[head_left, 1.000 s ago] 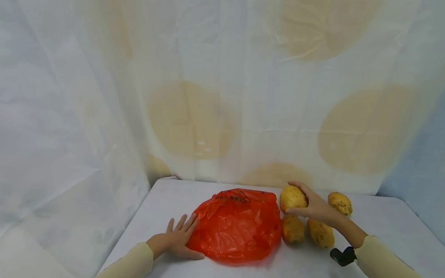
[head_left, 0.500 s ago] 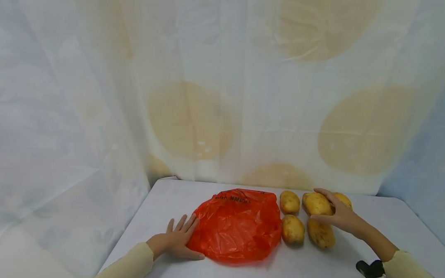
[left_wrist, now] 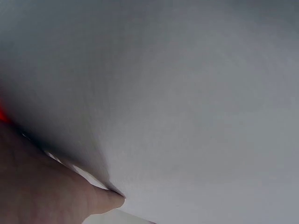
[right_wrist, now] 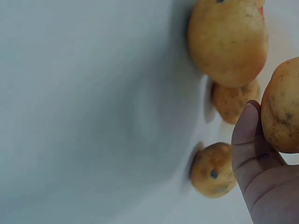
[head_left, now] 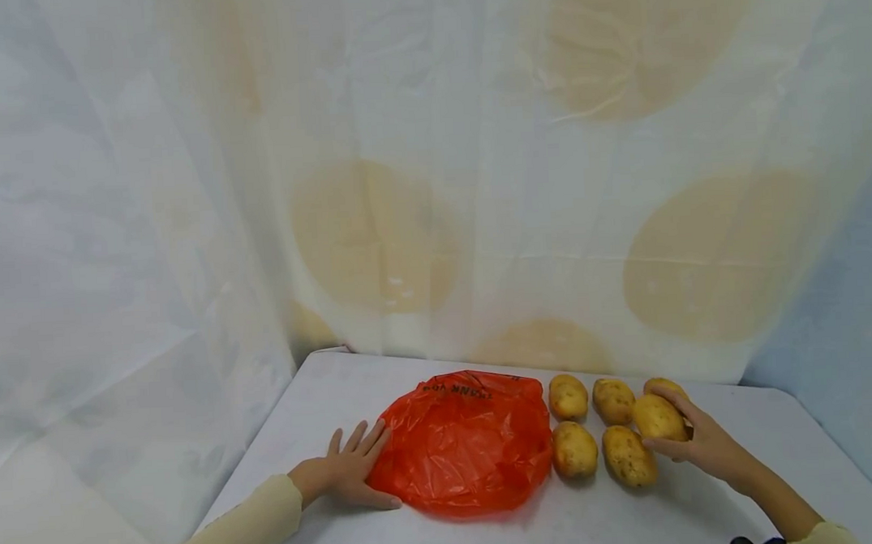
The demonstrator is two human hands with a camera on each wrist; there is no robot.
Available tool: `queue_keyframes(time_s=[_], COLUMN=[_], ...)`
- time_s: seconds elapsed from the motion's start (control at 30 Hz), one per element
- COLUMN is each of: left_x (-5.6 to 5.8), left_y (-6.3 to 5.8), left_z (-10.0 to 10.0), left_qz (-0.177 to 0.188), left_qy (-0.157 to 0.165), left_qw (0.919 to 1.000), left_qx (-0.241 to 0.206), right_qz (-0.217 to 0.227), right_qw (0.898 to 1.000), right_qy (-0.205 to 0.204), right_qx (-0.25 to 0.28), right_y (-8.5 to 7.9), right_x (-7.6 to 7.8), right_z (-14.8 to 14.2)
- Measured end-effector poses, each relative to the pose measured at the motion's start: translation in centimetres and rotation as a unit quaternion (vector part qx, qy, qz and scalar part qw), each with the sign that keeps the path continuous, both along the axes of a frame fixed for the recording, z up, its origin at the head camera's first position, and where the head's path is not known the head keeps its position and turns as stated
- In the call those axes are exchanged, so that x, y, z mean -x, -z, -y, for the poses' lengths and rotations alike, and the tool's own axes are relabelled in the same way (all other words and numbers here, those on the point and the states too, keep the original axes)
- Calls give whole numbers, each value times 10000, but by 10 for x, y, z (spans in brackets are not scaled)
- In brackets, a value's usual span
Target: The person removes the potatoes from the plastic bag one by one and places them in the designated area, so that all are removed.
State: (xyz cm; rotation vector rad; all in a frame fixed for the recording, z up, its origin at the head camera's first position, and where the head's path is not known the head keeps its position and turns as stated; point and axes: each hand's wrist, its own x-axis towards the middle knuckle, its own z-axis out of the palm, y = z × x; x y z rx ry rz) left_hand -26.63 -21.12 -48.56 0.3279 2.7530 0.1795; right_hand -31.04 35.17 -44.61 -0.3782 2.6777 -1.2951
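Note:
A potato (head_left: 659,418) is held between the thumb and fingers of my right hand (head_left: 714,446), over the right end of a group of potatoes. The right wrist view shows the held potato (right_wrist: 284,109) raised above the table, with the thumb against its side. My left hand (head_left: 350,472) lies with fingers spread at the left edge of a crumpled red plastic bag (head_left: 466,449) with dark printed letters. Beside the bag sit a back-left potato (head_left: 568,397), a back-middle potato (head_left: 614,401), a front-left potato (head_left: 574,450) and a front-right potato (head_left: 630,457).
Another potato (head_left: 663,386) sits at the back right, partly hidden by the held one and my fingers. Everything rests on a white-covered table (head_left: 389,542). A pale curtain (head_left: 536,219) with tan circles hangs behind the table's far edge.
My right hand has carried its potato rightward, from beside the bag to the right end of the group, uncovering the back-left and back-middle potatoes. My left hand and the bag stay put.

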Motion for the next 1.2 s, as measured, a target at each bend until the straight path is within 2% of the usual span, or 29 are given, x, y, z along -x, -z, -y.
queue_keyframes(time_s=[0.23,0.53,0.73,1.0,1.2], left_x=[1,1,-1,-1,1], left_y=[1,2,2,4,1], left_z=[0,0,0,-2,-6], left_qz=[2,-12,-39,-62,-179], left_qy=[-52,6,-42,52,-12], left_qw=[10000,10000,10000,9999,9997], left_qx=[-14,-1,-54,-73,-146], right_qz=[334,246,458,635,374], right_qw=[9994,9976,9963,9938,9927], right_qy=[37,37,12,31,-24], right_qx=[-12,-642,-733,-914,-1150], right_y=[9,23,28,46,42], right_x=[-2,-5,-2,0,2], right_z=[-13,-28,-32,-44,-48])
